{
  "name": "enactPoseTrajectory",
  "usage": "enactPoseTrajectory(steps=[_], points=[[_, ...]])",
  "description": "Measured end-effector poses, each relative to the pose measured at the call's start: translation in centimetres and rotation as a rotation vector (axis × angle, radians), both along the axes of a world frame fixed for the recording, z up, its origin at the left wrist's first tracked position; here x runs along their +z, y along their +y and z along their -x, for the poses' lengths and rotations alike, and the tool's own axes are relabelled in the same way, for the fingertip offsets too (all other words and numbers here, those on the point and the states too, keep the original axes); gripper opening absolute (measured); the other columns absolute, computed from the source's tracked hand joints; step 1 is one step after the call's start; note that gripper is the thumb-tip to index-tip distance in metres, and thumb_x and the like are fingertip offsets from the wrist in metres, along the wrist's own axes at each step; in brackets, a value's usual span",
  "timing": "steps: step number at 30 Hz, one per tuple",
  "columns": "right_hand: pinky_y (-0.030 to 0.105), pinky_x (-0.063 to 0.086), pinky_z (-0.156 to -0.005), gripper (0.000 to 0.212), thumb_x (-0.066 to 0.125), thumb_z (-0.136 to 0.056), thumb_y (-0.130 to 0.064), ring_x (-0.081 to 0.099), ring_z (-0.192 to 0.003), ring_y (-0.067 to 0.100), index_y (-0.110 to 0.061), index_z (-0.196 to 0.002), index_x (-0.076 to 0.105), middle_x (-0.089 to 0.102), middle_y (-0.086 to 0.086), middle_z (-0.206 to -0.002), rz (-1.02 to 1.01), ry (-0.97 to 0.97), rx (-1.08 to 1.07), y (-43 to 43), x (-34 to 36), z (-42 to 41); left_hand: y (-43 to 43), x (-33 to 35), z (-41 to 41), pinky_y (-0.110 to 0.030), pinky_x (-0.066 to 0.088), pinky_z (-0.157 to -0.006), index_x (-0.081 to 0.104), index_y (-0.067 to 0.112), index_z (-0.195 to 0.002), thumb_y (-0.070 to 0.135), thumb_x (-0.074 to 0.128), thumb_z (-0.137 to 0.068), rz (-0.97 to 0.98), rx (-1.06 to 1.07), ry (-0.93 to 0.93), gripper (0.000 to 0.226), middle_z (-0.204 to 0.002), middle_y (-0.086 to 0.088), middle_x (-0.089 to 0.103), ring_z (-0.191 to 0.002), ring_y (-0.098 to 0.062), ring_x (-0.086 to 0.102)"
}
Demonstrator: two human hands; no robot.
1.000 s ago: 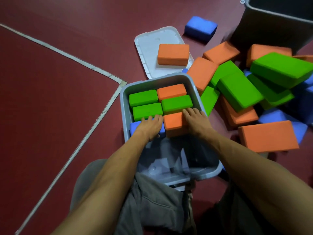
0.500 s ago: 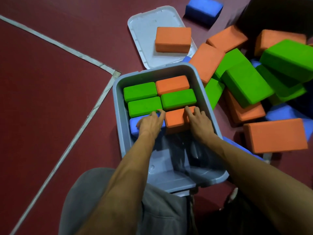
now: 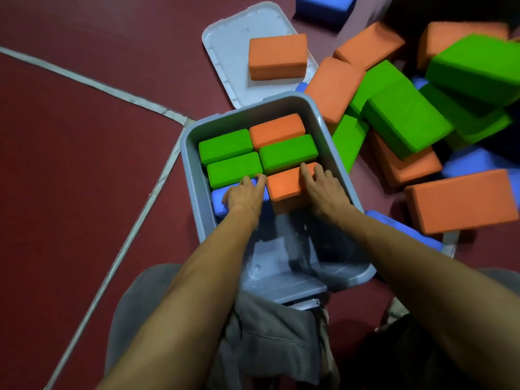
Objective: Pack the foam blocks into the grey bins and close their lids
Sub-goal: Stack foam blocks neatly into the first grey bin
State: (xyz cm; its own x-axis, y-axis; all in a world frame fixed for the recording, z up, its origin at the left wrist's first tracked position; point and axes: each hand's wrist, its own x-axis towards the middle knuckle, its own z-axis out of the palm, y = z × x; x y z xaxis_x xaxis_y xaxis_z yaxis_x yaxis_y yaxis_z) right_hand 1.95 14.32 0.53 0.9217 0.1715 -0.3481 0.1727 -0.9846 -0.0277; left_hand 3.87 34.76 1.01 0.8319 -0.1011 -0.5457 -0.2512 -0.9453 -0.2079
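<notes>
A grey bin (image 3: 189, 175) stands on the floor between my knees. Inside it, at the far end, three green blocks (image 3: 233, 167) and an orange block (image 3: 277, 128) stand packed side by side. My left hand (image 3: 243, 197) presses flat on a blue block (image 3: 217, 202) in the third row. My right hand (image 3: 323, 190) rests its fingers on an orange block (image 3: 284, 184) beside the blue one, which sits tilted and higher than its neighbours. The near half of the bin holds no blocks.
The bin's lid (image 3: 225, 49) lies on the floor beyond it with an orange block (image 3: 277, 56) on top. A heap of green, orange and blue blocks (image 3: 408, 114) fills the right side. A large orange block (image 3: 461, 199) lies nearest. White floor lines (image 3: 84, 80) cross the red floor.
The view has shifted forward over the bin. Both hands have stayed on the blue and orange blocks, pushing them toward the packed rows.
</notes>
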Motion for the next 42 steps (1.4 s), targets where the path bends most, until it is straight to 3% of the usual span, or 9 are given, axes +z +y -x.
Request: enactPoseTrajectory(steps=[3, 9, 14, 20, 27, 31, 34, 39, 42], points=[[0.048, 0.049, -0.083, 0.104, 0.074, -0.074, -0.007, 0.053, -0.111, 0.041, -0.011, -0.158, 0.013, 0.031, 0.021, -0.145, -0.018, 0.028, 0.004, -0.2, 1.2, 1.2, -1.5, 2.1, 0.1, -0.057, 0.052, -0.082, 0.008, 0.015, -0.158, 0.03, 0.07, -0.092, -0.02, 0.103, 0.106, 0.092, -0.147, -0.021, 0.037, -0.124, -0.044, 0.054], [0.049, 0.048, -0.081, 0.046, 0.061, -0.086, -0.01, 0.057, -0.106, 0.042, -0.005, -0.129, 0.046, 0.046, 0.019, -0.123, -0.228, -0.013, -0.055, -2.7, 4.6, 2.1, -9.1, 7.4, -0.5, -0.049, 0.05, -0.095, 0.04, 0.013, -0.138, 0.03, 0.065, -0.092, 0.158, 0.025, 0.067, 0.055, -0.139, -0.014, 0.055, -0.125, -0.037, 0.057], [0.049, 0.046, -0.088, 0.074, 0.068, -0.084, -0.026, 0.055, -0.109, 0.041, -0.012, -0.149, 0.037, 0.049, 0.017, -0.122, -0.28, 0.0, -0.19, -7.6, 6.8, 3.5, -17.5, 9.9, 1.1, -0.043, 0.046, -0.098, 0.044, 0.012, -0.137, 0.028, 0.052, -0.097, 0.295, -0.103, 0.045, 0.044, -0.14, -0.014, 0.056, -0.126, -0.034, 0.057], [0.052, 0.043, -0.097, 0.051, 0.063, -0.086, -0.026, 0.049, -0.122, 0.044, -0.009, -0.131, 0.045, 0.047, 0.018, -0.133, -0.3, 0.038, -0.535, -16.8, 6.4, 7.5, -26.9, 10.7, 3.7, -0.045, 0.046, -0.097, 0.044, 0.011, -0.132, 0.029, 0.059, -0.094, 0.367, -0.262, 0.022, 0.045, -0.136, -0.015, 0.054, -0.126, -0.037, 0.056], [0.052, 0.042, -0.103, 0.061, 0.064, -0.09, -0.042, 0.045, -0.124, 0.045, -0.007, -0.135, 0.041, 0.042, 0.022, -0.137, -0.377, 0.22, -0.825, -25.9, 3.1, 12.0, -36.7, 8.7, 6.8, -0.047, 0.045, -0.098, 0.044, 0.012, -0.134, 0.039, 0.068, -0.089, 0.377, -0.402, 0.086, 0.058, -0.136, -0.015, 0.052, -0.127, -0.037, 0.054], [0.05, 0.044, -0.104, 0.077, 0.068, -0.077, -0.05, 0.044, -0.129, 0.043, -0.009, -0.137, 0.042, 0.039, 0.021, -0.142, -0.467, 0.323, -1.002, -29.2, -0.6, 14.9, -40.8, 6.0, 8.0, -0.048, 0.046, -0.097, 0.042, 0.013, -0.135, 0.037, 0.07, -0.088, 0.354, -0.441, 0.139, 0.06, -0.139, -0.014, 0.05, -0.129, -0.037, 0.052], [0.048, 0.047, -0.104, 0.099, 0.068, -0.055, -0.061, 0.05, -0.128, 0.037, -0.011, -0.138, 0.045, 0.045, 0.017, -0.144, -0.601, 0.348, -1.182, -30.6, -4.3, 16.6, -42.7, 3.7, 8.7, -0.047, 0.045, -0.098, 0.04, 0.013, -0.137, 0.04, 0.069, -0.088, 0.333, -0.399, 0.215, 0.064, -0.138, -0.016, 0.049, -0.128, -0.038, 0.051], [0.034, 0.046, -0.088, 0.101, 0.079, -0.062, -0.056, 0.055, -0.125, 0.037, -0.004, -0.141, 0.044, 0.049, 0.022, -0.143, -0.811, 0.386, -1.465, -30.6, -8.8, 17.4, -44.2, -0.7, 9.4, -0.045, 0.049, -0.093, 0.039, 0.008, -0.133, 0.039, 0.072, -0.085, 0.425, -0.212, 0.373, 0.066, -0.128, -0.021, 0.058, -0.118, -0.039, 0.058], [0.03, 0.04, -0.089, 0.109, 0.081, -0.069, -0.049, 0.048, -0.135, 0.033, -0.006, -0.154, 0.03, 0.037, 0.018, -0.155, -0.888, 0.389, -1.556, -30.1, -9.2, 16.8, -43.5, -3.4, 9.6, -0.042, 0.05, -0.093, 0.041, 0.005, -0.14, 0.035, 0.075, -0.087, 0.613, -0.055, 0.408, 0.069, -0.121, -0.019, 0.062, -0.113, -0.037, 0.06]])
